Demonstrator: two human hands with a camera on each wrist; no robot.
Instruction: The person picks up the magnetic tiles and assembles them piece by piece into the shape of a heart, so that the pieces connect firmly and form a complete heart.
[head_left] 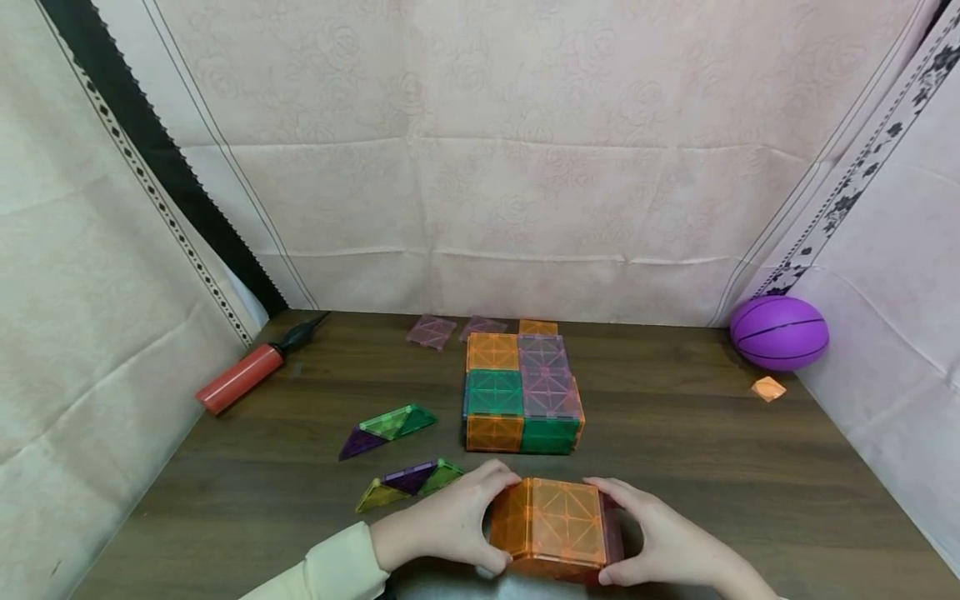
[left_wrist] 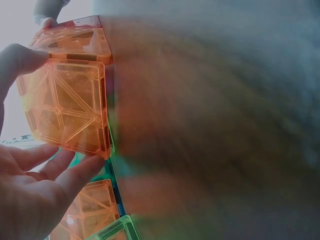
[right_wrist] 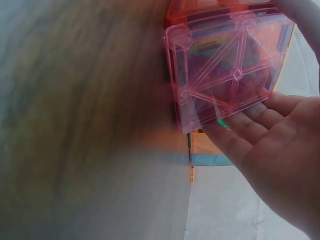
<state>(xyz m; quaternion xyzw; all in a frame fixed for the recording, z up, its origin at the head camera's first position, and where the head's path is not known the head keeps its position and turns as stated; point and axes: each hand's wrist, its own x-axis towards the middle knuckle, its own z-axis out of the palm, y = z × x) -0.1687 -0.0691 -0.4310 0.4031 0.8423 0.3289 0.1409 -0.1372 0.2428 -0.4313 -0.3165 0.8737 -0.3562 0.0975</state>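
Both hands hold a small box of see-through magnetic tiles (head_left: pixel 567 518) near the front edge of the table. My left hand (head_left: pixel 459 518) grips its left side, thumb and fingers at opposite edges of an orange tile (left_wrist: pixel 75 107). On the other side my right hand (head_left: pixel 663 537) grips it around a pink tile (right_wrist: pixel 227 70). The box's top is orange. Just beyond it stands a larger block of orange, green and purple tiles (head_left: pixel 493 392).
Left of the blocks lie two strips of green and purple triangular tiles (head_left: pixel 390 427), one partly yellow. Loose purple tiles (head_left: pixel 432 331) lie behind the large block. A red pump (head_left: pixel 243 377) is at left; a purple ball (head_left: pixel 780 333) and small orange tile (head_left: pixel 768 388) are at right.
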